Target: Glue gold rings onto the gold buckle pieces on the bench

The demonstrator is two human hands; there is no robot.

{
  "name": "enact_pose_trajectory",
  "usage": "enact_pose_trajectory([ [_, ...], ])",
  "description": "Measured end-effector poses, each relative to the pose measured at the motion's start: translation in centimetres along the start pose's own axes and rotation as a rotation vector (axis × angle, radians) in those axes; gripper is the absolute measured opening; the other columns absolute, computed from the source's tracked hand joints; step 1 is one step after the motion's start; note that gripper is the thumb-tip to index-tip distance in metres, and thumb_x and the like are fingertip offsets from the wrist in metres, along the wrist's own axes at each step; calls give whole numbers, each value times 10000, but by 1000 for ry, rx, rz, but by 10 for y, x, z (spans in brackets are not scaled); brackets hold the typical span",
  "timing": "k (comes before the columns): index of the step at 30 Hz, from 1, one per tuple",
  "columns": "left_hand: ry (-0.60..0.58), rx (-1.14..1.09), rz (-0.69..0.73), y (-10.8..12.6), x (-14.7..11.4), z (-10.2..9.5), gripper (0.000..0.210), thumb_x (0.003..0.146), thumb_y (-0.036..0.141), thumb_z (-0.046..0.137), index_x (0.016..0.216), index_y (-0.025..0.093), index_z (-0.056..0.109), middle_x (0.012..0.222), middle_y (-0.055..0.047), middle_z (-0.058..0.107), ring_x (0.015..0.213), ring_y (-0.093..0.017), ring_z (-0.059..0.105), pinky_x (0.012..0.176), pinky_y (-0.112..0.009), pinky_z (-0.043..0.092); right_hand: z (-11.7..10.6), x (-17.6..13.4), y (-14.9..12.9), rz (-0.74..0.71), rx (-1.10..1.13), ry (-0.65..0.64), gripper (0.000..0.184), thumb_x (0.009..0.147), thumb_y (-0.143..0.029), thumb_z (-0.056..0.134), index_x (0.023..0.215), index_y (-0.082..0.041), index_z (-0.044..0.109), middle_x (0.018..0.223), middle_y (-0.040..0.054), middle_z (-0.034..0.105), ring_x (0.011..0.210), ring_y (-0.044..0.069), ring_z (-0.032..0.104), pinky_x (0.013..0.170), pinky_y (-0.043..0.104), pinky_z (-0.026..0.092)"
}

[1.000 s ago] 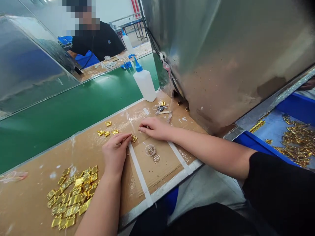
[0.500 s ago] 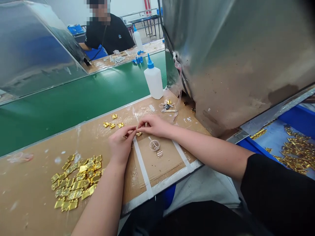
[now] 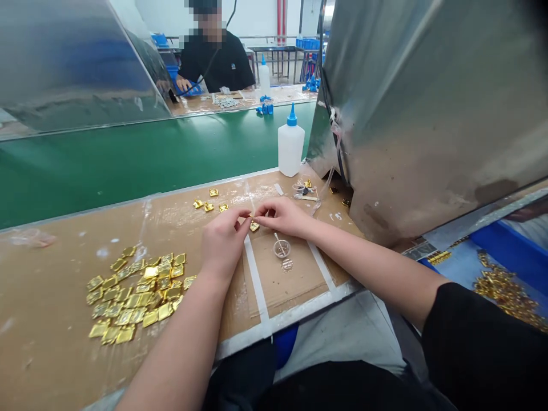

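Observation:
My left hand (image 3: 226,238) is closed, thumb and fingers pinched together above the cardboard-covered worktop. Opposite it, my right hand (image 3: 285,217) pinches in the same way, and the fingertips of both hands meet. What lies between them is too small and covered to make out. Just under the fingertips shows a small square gold-coloured piece (image 3: 254,226); I cannot tell whether it is touched. Nearer to me stands a small clear cup (image 3: 281,249) with a white stick leaning in it. A heap of similar gold pieces (image 3: 141,299) lies left of my left forearm.
A white squeeze bottle (image 3: 291,149) with a blue cap stands at the worktop's back edge. Beyond runs a green belt (image 3: 128,171), with a co-worker (image 3: 216,60) across it. Metal panels rise left and right. A blue bin (image 3: 505,245) of gold parts sits at right.
The view has swung left, so the scene sits further right. My hands stay pinched together over the same spot. The co-worker's hand now shows at a blue container.

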State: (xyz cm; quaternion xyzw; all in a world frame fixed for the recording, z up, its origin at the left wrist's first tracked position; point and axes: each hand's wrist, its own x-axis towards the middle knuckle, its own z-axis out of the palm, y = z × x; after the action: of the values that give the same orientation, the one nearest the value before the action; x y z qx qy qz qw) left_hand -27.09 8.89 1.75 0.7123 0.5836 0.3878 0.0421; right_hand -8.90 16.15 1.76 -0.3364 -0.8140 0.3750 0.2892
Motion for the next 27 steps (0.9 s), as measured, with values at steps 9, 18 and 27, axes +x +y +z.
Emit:
enact_pose_trajectory([
  [9,-261,-116,-231,-20,-4,-8,548,795,343,836,1308,316,645,1114,-2,781,891,-250,699,763,-364,494,-3,-4,6,-9,-127,23,117,948,-278,662,921,-169,698,865,7,678,761,130,569,707,253,385],
  [18,-226,-68,-229,-15,-3,1,482,825,226,805,1280,276,652,1050,-13,789,989,-301,708,801,-396,497,3,-5,12,-133,-207,-102,103,1035,-262,541,976,-189,584,954,24,592,883,165,557,806,285,421],
  [27,-219,-54,-224,-18,-3,5,322,810,249,816,1121,291,747,1002,-3,785,977,-284,698,814,-376,519,5,-4,10,-144,-300,-151,121,1046,-285,535,964,-199,563,953,32,575,880,180,553,794,302,425],
])
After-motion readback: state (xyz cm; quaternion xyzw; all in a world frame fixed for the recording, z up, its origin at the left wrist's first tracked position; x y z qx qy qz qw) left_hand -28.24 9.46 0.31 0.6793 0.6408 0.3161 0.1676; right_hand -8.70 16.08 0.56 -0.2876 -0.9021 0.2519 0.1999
